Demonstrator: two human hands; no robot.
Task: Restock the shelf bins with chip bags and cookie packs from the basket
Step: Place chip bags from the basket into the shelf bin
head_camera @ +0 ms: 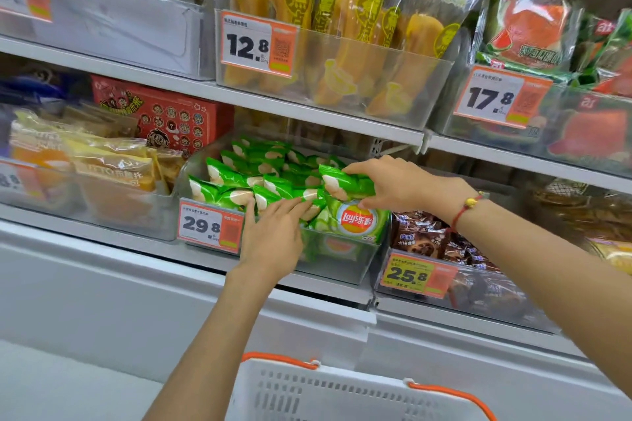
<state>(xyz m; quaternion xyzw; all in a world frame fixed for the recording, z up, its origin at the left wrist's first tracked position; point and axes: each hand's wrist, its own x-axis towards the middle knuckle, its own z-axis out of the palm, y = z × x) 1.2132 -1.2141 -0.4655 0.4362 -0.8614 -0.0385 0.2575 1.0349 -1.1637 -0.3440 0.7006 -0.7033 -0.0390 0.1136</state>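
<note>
The white basket (pixel 342 393) with orange handles is cut off by the bottom edge, its contents out of sight. Above it, at the shelf's front edge, a clear bin (pixel 342 260) holds green chip bags (pixel 239 178). The left hand (pixel 273 236) presses flat, fingers straight, on the front bags. The right hand (pixel 393 186) grips one green chip bag (pixel 342 181) over the bin's right side. A Lay's bag (pixel 355 220) stands beneath it. The neighbouring brown packs (pixel 420 232) are blurred.

We count two hands (pixel 273 236), five price tags (pixel 257 44) that can be read or partly read, one white basket (pixel 342 393) at the bottom of the frame, one red box (pixel 167 116), and many green chip bags (pixel 239 178), too crowded to count exactly.
</note>
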